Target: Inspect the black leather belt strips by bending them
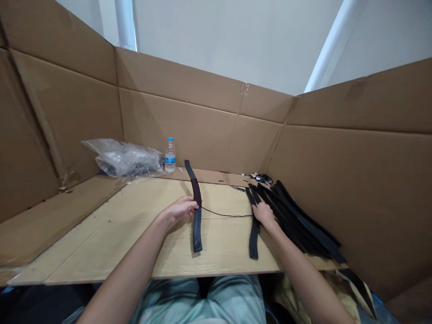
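Observation:
A long black strap [196, 193] lies lengthwise on the wooden board [135, 234], its far end curling upward. My left hand [180, 209] rests against its middle, fingers curled onto the strap's left edge. My right hand [263, 212] lies on another black strap [254, 234] at the left edge of a fanned pile of black straps [300, 220]; its fingers lie fairly flat on top. A thin black thread [226, 215] runs across the board between the two straps.
A small water bottle [170, 155] stands at the back by the cardboard wall [202, 121]. A crumpled clear plastic bag [124, 158] lies at the back left. Small dark items [261, 177] sit behind the pile. Cardboard walls enclose three sides.

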A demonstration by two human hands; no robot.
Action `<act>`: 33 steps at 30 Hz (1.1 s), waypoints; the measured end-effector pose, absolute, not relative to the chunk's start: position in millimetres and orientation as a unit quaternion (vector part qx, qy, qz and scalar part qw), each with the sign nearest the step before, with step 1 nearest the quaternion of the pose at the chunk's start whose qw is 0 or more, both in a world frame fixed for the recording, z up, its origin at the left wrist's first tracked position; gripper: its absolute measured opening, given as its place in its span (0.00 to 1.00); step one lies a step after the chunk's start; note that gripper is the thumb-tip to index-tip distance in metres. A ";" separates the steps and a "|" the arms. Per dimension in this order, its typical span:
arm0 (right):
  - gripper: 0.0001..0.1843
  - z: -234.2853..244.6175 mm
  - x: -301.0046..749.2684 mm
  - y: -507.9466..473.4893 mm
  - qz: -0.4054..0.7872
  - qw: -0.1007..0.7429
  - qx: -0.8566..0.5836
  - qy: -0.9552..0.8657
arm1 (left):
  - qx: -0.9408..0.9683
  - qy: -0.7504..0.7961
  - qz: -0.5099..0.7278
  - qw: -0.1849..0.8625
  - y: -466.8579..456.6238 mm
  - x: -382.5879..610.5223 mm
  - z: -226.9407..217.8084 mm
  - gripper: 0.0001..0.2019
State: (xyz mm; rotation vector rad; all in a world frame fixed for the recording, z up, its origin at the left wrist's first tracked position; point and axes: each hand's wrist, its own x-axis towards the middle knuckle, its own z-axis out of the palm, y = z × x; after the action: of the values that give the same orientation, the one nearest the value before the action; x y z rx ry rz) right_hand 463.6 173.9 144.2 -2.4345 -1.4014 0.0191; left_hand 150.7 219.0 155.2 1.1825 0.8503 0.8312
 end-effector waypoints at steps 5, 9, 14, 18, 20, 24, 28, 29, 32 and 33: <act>0.17 163.2 452.6 181.2 -0.007 0.073 -0.879 -0.472 | 0.525 0.387 0.344 0.675 219.0 153.9 153.8 0.06; 0.20 175.5 451.5 211.5 -0.023 0.019 -0.852 -0.523 | 0.517 0.402 0.323 0.683 222.0 156.3 148.7 0.08; 0.27 162.5 457.1 255.6 -0.014 -0.010 -0.777 -0.630 | 0.517 0.397 0.313 0.691 227.0 157.2 138.5 0.07; 0.24 145.1 455.1 275.2 0.004 -0.002 -0.765 -0.644 | 0.516 0.379 0.304 0.706 228.2 157.3 134.1 0.07; 0.22 141.9 451.9 279.8 0.004 0.012 -0.770 -0.638 | 0.512 0.375 0.299 0.712 228.0 157.9 133.8 0.07; 0.19 144.1 445.0 280.7 0.013 0.069 -0.769 -0.636 | 0.511 0.371 0.301 0.714 225.6 159.5 137.0 0.06; 0.13 149.5 434.9 273.7 0.052 0.162 -0.763 -0.624 | 0.498 0.361 0.324 0.719 221.8 160.4 143.2 0.07; 0.09 150.7 430.8 271.2 0.067 0.190 -0.759 -0.619 | 0.496 0.356 0.329 0.720 221.3 160.6 144.3 0.07; 0.03 151.3 412.7 261.6 0.122 0.286 -0.739 -0.598 | 0.496 0.340 0.336 0.725 222.0 161.3 145.0 0.07; 0.04 149.7 404.7 257.3 0.143 0.320 -0.729 -0.589 | 0.495 0.337 0.339 0.725 222.9 161.6 144.4 0.08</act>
State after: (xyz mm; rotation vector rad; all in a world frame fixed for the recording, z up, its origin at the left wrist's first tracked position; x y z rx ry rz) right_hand 404.7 257.3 149.7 -1.9156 -1.5471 0.3768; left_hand 161.6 222.9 144.4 1.0929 0.7424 0.7481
